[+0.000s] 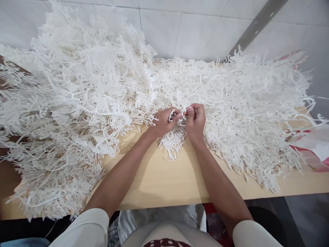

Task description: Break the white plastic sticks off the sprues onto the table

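My left hand (pixel 164 120) and my right hand (pixel 195 118) meet at the middle of the table, both with fingers pinched on one thin white plastic strand (pixel 180 116) that runs between them. A small fan of white plastic sprigs (pixel 172 143) lies right under my hands on the wood. A tall heap of tangled white plastic branches (pixel 77 103) fills the left side. A flatter spread of the same white branches (pixel 252 106) covers the right side.
The light wooden table (pixel 164 178) shows bare wood along its near edge. A white and red plastic bag (pixel 313 147) lies at the right edge. A tiled white wall (pixel 195 27) and a grey metal bar (pixel 257 24) stand behind the table.
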Demonstrator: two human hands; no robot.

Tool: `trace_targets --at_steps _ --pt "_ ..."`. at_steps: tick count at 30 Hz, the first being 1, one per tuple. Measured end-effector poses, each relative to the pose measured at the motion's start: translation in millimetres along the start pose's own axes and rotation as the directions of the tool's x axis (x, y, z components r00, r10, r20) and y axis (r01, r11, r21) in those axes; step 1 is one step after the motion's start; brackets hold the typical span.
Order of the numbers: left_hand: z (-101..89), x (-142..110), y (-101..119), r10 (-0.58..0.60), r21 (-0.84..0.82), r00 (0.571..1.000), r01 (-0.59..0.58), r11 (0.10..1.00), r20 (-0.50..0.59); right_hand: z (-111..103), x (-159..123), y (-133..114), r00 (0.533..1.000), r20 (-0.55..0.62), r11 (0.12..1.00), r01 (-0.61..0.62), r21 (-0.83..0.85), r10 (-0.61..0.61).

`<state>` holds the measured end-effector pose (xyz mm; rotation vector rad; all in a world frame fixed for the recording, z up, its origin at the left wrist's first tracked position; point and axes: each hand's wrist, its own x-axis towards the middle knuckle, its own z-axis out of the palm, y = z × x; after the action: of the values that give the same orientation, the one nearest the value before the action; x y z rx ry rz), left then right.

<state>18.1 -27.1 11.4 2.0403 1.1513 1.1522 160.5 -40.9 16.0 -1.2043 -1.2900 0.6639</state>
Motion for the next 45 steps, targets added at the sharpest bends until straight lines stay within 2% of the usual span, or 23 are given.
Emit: trace_targets --at_steps 5,8,13,17,23,30,35,37,41,42,45 --pt "0.7 0.4 -1.5 -0.03 0.042 0.999 0.031 0.999 -0.017 -0.6 3.7 -1.0 0.995 0.086 0.998 -0.047 0.039 0.043" --pt "2.1 0.7 -3.1 -0.038 0.06 0.997 0.042 0.997 -0.065 -0.9 5.0 -0.7 0.989 0.134 0.998 -0.06 0.028 0.056" --pt "2.8 1.0 -5.5 -0.042 0.068 0.988 0.053 0.996 -0.148 -0.6 4.1 0.8 0.984 0.179 1.0 0.012 0.005 -0.013" --pt "1.6 -0.1 -4.0 -0.019 0.113 0.994 0.031 0.993 -0.11 0.2 1.6 -0.4 0.982 0.185 0.998 0.05 -0.045 -0.041" --pt "5.0 -1.6 -2.2 0.073 0.159 0.997 -0.067 0.985 -0.033 -0.6 -0.5 1.7 0.992 0.128 0.988 0.038 -0.15 -0.019" --pt "17.7 -1.8 -1.9 0.057 0.093 0.998 -0.056 0.994 -0.005 -1.7 -1.8 3.9 0.997 -0.006 0.98 0.077 -0.185 -0.08" --pt "17.3 -1.0 1.7 0.051 0.07 0.999 -0.051 0.996 0.004 -1.2 -3.1 2.8 0.995 -0.031 0.975 0.087 -0.204 -0.095" --pt "14.6 -2.3 4.0 0.047 0.079 0.999 -0.048 0.996 0.011 -1.4 -1.2 4.8 0.996 -0.032 0.982 0.073 -0.174 -0.08" --pt "9.0 -7.7 9.2 0.085 0.146 0.994 -0.094 0.985 0.066 -2.7 6.4 10.4 0.976 -0.208 0.996 -0.046 0.079 0.061" --pt "8.0 -8.5 10.0 0.086 0.153 0.994 -0.096 0.984 0.069 -2.8 7.7 10.5 0.973 -0.217 0.992 -0.058 0.114 0.082" --pt "7.1 -7.7 10.1 0.046 0.122 0.999 -0.043 0.992 -0.018 -2.0 7.8 6.1 0.998 -0.046 0.999 -0.028 0.028 0.029"
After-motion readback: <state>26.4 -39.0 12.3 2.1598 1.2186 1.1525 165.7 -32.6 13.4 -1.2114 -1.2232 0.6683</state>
